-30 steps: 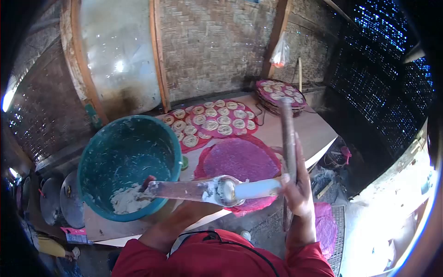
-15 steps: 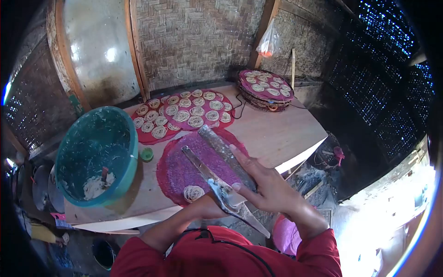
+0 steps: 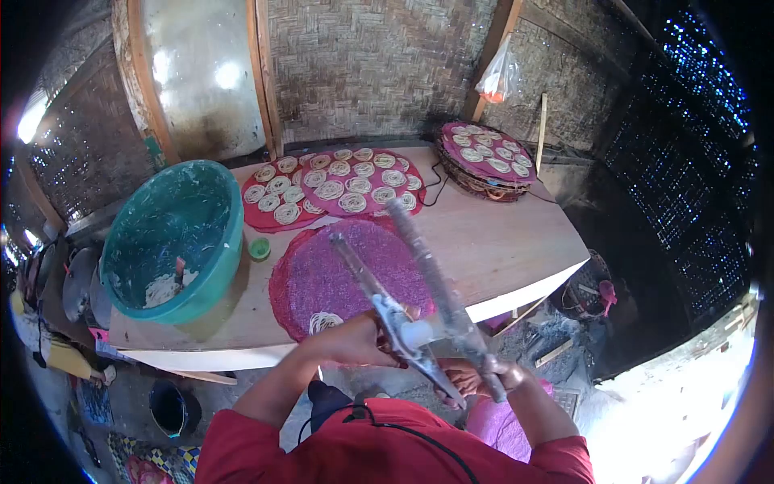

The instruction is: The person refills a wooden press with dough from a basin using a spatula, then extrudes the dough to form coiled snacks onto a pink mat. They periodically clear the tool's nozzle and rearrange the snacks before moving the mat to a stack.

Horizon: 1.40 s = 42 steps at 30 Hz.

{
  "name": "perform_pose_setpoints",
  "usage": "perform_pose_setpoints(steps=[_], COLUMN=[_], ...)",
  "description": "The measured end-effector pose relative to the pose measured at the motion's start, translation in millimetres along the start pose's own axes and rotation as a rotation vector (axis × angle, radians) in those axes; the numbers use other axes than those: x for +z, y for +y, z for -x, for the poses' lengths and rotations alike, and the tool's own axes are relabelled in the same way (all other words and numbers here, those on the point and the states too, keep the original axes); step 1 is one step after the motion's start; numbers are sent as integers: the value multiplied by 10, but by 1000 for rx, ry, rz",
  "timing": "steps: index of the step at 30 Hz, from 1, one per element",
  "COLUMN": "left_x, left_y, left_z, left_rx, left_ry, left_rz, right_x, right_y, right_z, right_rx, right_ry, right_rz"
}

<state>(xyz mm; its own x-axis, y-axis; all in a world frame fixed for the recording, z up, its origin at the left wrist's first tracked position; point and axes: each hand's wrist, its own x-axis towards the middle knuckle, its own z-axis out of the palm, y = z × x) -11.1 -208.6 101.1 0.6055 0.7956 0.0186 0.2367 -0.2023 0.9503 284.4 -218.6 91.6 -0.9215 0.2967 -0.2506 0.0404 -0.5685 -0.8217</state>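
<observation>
Both my hands are on a two-handled noodle press point(image 3: 407, 327), its long worn bars pointing away from me, with a white cylinder between them. My left hand point(image 3: 375, 337) is wrapped round it near the cylinder; the far-side fingers are partly hidden. Lower down, my right hand point(image 3: 492, 375) grips the near end of the right-hand bar. Beneath the far half of the press lies a round purple cloth point(image 3: 355, 258) on a red one. Near its front edge sits one pale noodle coil point(image 3: 325, 323), close to my left forearm.
A large green basin point(image 3: 226, 266) with white dough point(image 3: 164, 289) inside stands left on the wooden table point(image 3: 516, 242). Beside it is a small green cup point(image 3: 260, 248). Cloths with several noodle coils point(image 3: 355, 181) lie behind. A stacked round tray point(image 3: 488, 185) stands back right.
My right hand has moved from the upper middle of the bar down to its near end. The press bars have swung more upright, and the view has shifted slightly.
</observation>
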Motion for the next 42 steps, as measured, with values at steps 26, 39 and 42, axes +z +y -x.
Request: perform_pose_setpoints(steps=[26,39,42], left_x=[-1018,-1377,-1225], left_y=[-1460,-1008,-1023], left_z=[-1079,-975,-945], left_rx=[345,324,212], left_ry=[246,250,286], left_rz=[1700,1665,1651], right_x=[-4,341,475], right_y=[-350,-562,-577], right_z=[-808,-895,-753], right_rx=[280,211,241], right_ry=[413,563,663], right_rz=[-87,98,110])
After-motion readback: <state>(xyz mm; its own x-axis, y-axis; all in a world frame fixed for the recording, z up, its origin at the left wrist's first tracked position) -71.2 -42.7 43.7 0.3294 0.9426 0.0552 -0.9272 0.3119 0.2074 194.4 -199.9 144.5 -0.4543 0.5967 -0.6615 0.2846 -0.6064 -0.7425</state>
